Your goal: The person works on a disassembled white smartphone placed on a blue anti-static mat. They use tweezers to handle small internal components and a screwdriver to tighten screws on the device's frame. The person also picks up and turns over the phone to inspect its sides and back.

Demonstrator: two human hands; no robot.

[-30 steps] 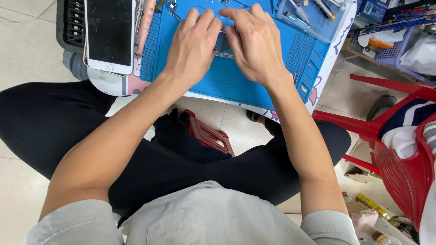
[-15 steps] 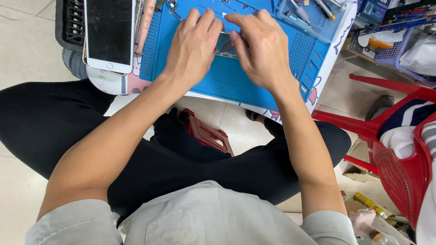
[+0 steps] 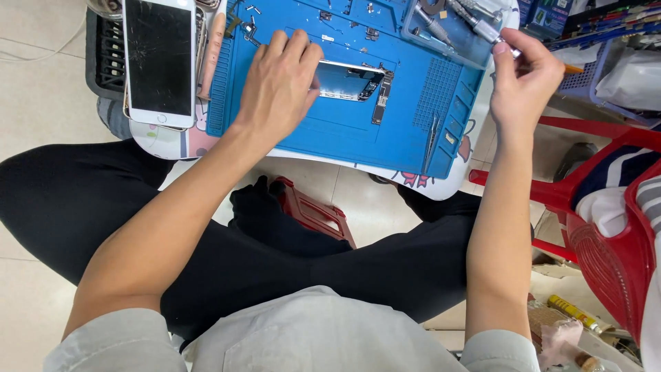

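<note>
- Head view, the thing in hand: an opened phone body lies on the blue work mat, its long axis running roughly from 9 to 3 o'clock, with its inner boards showing toward the right end.
- Head view, left hand: the left hand rests flat on the phone's left end, so the phone runs out toward 3 o'clock from its fingers. These lie loosely spread and pressed down on the frame, pinning it rather than gripping around it. This is the nearer hand by far.
- Head view, right hand: the right hand is well apart from the phone, off at 3 o'clock past the mat's right edge. Its fingers are curled closed around a slim screwdriver, whose metal end points up toward 11 o'clock, near the clear tool tray; an orange end shows at the hand's far side.
- Head view, surroundings: tweezers lie on the mat between the phone and the right hand, long axis from 12 to 6 o'clock. A white phone with a cracked screen lies at 9 o'clock of the left hand, on the edge of the small bench. A red plastic chair stands at the far right.
</note>
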